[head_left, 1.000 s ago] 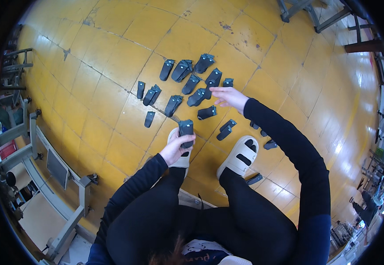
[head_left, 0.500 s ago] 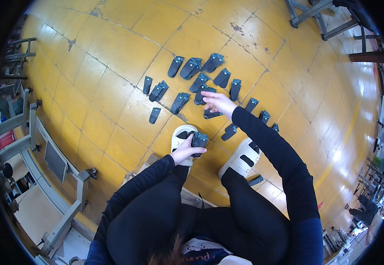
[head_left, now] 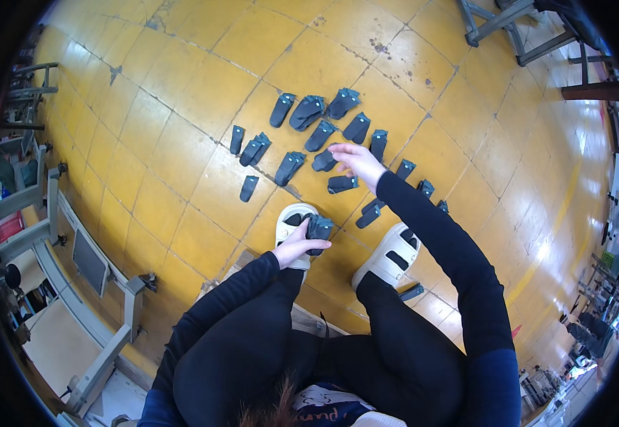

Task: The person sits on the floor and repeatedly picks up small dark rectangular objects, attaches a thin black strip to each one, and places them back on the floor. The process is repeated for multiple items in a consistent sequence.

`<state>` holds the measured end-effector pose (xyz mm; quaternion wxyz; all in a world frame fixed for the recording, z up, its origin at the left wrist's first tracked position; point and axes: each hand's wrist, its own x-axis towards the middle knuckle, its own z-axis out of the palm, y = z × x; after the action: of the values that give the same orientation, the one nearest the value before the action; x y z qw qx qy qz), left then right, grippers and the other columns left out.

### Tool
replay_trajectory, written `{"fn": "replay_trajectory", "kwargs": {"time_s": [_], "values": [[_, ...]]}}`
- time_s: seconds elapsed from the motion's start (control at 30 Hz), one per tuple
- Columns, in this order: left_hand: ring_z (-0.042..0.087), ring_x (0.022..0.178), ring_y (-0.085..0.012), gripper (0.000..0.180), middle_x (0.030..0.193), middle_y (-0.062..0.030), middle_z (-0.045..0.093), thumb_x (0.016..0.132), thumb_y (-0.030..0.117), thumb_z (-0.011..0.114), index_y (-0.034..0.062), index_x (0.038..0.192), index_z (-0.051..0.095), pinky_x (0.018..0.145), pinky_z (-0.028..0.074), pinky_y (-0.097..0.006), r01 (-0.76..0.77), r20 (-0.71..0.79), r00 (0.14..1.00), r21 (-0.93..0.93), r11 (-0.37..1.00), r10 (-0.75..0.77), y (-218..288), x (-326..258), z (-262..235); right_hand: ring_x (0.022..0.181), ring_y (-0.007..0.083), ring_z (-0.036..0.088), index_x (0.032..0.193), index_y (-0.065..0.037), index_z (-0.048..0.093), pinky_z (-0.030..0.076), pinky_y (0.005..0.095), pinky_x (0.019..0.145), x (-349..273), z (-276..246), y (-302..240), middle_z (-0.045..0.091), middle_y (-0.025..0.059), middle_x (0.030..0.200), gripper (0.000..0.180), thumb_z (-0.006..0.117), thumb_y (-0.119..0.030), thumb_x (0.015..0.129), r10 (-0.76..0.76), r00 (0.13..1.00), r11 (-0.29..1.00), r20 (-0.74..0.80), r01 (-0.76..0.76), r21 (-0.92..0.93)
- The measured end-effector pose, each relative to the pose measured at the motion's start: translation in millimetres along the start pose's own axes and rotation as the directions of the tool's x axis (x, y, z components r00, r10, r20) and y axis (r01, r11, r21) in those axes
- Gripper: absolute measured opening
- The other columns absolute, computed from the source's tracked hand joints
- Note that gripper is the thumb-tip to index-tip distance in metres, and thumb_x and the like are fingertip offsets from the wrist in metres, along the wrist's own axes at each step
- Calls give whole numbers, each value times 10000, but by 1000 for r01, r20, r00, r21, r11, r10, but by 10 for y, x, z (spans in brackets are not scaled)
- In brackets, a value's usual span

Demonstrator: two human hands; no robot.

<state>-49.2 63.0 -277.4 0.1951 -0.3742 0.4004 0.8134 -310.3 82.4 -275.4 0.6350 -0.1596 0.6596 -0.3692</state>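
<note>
Dark, sock-like folded bundles with small green marks lie spread over the yellow tiled floor. My left hand (head_left: 297, 245), over my left shoe, is closed round a stack of these dark bundles (head_left: 320, 228). Farther forward, my right hand (head_left: 360, 164) reaches over the floor with its fingers apart and curved. Its fingertips are at the end of one dark bundle (head_left: 324, 161) and hide part of it; whether they touch it I cannot tell. Just below that hand lies another dark bundle (head_left: 343, 184). A small group of bundles (head_left: 290, 169) rests to the left.
My cream shoes (head_left: 389, 256) stand on the floor, with one dark bundle (head_left: 412, 291) beside the right one. On the left are a grey metal frame (head_left: 103, 359) and a pale board (head_left: 60, 341). Metal legs (head_left: 498, 21) stand at the far right.
My right hand has shifted slightly, its fingers drawn in more over the end of the bundle. The bundle below it now shows more fully. My left hand keeps its stack in nearly the same place.
</note>
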Motion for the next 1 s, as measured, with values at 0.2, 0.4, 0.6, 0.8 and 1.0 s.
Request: {"fn": "replay_trajectory", "kwargs": {"time_s": [0.2, 0.4, 0.6, 0.8, 1.0], "values": [[604, 944, -175, 471, 1080, -58, 587, 893, 201, 609, 142, 1326, 432, 797, 507, -335, 37, 104, 994, -583, 812, 29, 196, -151, -19, 824, 61, 559, 1198, -91, 599, 414, 202, 698, -669, -189, 342, 640, -11, 1092, 279, 535, -216, 957, 41, 999, 996, 0, -41, 83], [588, 961, -209, 666, 1100, -99, 559, 816, 201, 657, 118, 1397, 345, 810, 487, -330, -132, 140, 964, -479, 868, 224, 540, -182, 37, 815, 66, 568, 1166, -61, 610, 443, 216, 724, -1097, -27, 432, 655, -1, 1021, 254, 573, -176, 943, -91, 995, 992, 43, 87, 86], [575, 1002, -181, 687, 1135, -79, 541, 789, 149, 695, 70, 1379, 351, 877, 466, -301, -195, 92, 968, -320, 927, 235, 713, -202, 198, 772, 125, 562, 1095, -77, 655, 465, 252, 748, -1338, 284, 56, 614, 21, 981, 234, 657, -79, 861, -535, 845, 823, -17, 517, -234], [512, 1083, -123, 683, 1188, -32, 502, 784, 95, 712, 63, 1369, 360, 926, 428, -295, -248, 50, 960, -312, 917, 277, 672, -203, 240, 783, 220, 601, 976, -73, 656, 487, 330, 682, -1263, 377, -12, 580, 53, 890, 213, 720, -76, 773, -746, 666, 534, 21, 616, -579], [479, 1104, -105, 690, 1198, -1, 482, 803, 159, 746, 107, 1372, 358, 930, 406, -266, -228, 62, 965, -277, 933, 255, 640, -237, 236, 818, 260, 589, 837, -71, 585, 479, 369, 709, -1265, 370, 23, 554, 49, 885, 153, 712, -90, 755, -683, 729, 580, 42, 577, -575]]}}
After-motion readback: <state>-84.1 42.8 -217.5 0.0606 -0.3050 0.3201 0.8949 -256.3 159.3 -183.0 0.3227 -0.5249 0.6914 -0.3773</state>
